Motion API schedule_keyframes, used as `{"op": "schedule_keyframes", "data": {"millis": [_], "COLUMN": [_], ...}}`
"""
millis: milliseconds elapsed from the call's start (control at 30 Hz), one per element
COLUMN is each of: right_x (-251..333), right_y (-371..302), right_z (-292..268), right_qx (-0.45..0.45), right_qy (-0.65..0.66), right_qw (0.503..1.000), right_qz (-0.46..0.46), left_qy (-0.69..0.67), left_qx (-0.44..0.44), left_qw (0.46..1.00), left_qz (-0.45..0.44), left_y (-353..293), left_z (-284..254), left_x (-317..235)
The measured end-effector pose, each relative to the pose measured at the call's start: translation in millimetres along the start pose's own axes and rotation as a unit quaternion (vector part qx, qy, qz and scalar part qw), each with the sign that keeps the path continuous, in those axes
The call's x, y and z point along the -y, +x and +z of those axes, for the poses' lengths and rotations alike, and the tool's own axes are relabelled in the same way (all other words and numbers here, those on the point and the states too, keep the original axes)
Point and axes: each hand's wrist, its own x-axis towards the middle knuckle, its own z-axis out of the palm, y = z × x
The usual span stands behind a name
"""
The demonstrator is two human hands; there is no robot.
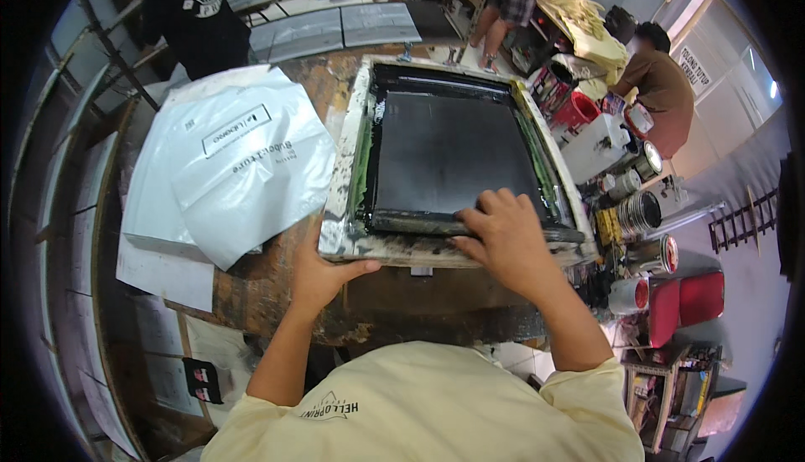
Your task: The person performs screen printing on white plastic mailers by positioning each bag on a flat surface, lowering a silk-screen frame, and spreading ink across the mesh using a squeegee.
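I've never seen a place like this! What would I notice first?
The big wooden printing frame with its dark, inky screen fills the middle of the worn table. The right hand presses a long squeegee along the frame's near edge, while the left hand holds the frame's near left corner. A pile of shiny white plastic bags lies to the left.

A single head-worn fisheye looks steeply down from close above the worktable (277,290), facing the far workshop.

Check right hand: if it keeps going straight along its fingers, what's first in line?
The right hand rests on the squeegee at the frame's near edge. Fingers point up-left across the dark inked mesh; first obstacle is probably the printing frame's far rail.
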Motion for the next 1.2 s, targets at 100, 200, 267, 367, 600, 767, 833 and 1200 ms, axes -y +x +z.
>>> {"op": "schedule_keyframes", "data": {"millis": [100, 200, 267, 367, 600, 767, 833, 1200], "right_x": [3, 10, 17, 8, -83, -166, -190, -166], "right_y": [-18, -28, -31, -16, 128, 237, 264, 220], "right_z": [59, 104, 115, 127, 151, 166, 145, 152], "right_qx": [-0.031, -0.007, -0.017, -0.044, -0.124, -0.16, -0.093, -0.116], "right_qy": [0.058, 0.15, 0.118, 0.095, 0.048, 0.01, 0.028, 0.012], "right_qw": [0.998, 0.988, 0.993, 0.994, 0.991, 0.987, 0.995, 0.993], "right_qz": [-0.005, 0.033, 0.026, 0.01, 0.016, -0.007, -0.025, 0.015], "left_qy": [0.299, 0.369, 0.385, 0.404, 0.394, 0.369, 0.379, 0.345], "left_qx": [-0.021, -0.015, 0.003, 0.008, 0.024, -0.008, -0.004, -0.004], "left_qw": [0.949, 0.927, 0.922, 0.913, 0.918, 0.926, 0.92, 0.928], "left_qz": [0.099, 0.063, 0.035, 0.058, 0.031, 0.081, 0.101, 0.138], "left_y": [-12, -18, -18, -18, -19, -21, -19, -18], "left_z": [-7, -8, -8, -8, -12, -13, -13, -8], "left_x": [69, 97, 96, 91, 91, 95, 92, 97]}}
